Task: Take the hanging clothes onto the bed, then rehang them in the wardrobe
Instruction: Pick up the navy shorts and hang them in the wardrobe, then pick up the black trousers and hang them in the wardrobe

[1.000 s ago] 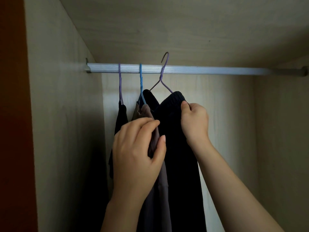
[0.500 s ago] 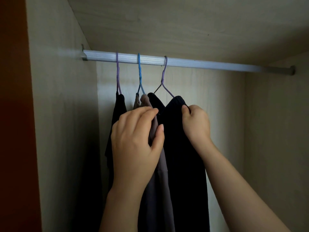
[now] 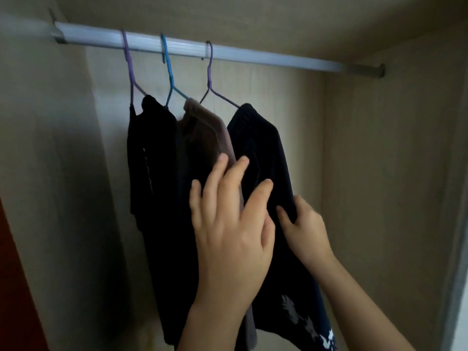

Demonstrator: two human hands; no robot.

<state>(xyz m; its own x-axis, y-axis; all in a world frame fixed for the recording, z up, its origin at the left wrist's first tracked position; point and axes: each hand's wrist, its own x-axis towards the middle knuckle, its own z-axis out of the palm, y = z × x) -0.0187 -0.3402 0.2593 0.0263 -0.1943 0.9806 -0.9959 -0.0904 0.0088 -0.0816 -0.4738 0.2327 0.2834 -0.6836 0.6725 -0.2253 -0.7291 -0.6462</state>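
Note:
Three garments hang from the silver wardrobe rail (image 3: pixel 253 55). A black one (image 3: pixel 152 153) is on a purple hanger (image 3: pixel 129 69) at the left. A brown one (image 3: pixel 202 127) is on a blue hanger (image 3: pixel 168 69) in the middle. A dark navy one (image 3: pixel 263 148) with a white print low down is on a purple hanger (image 3: pixel 209 77) at the right. My left hand (image 3: pixel 233 229) lies spread against the navy and brown fabric, fingers apart. My right hand (image 3: pixel 301 226) pinches the navy garment's right edge.
Pale wood panels form the wardrobe's left side (image 3: pixel 50 173), back (image 3: pixel 316 122) and right side (image 3: pixel 405 173). The rail's right half is bare. A red-brown door edge (image 3: pixel 15 287) shows at the lower left.
Both hands slid down from the hanger shoulders to the middle of the garments. The left hand let go of the brown garment and spread open. The view moved closer and lower.

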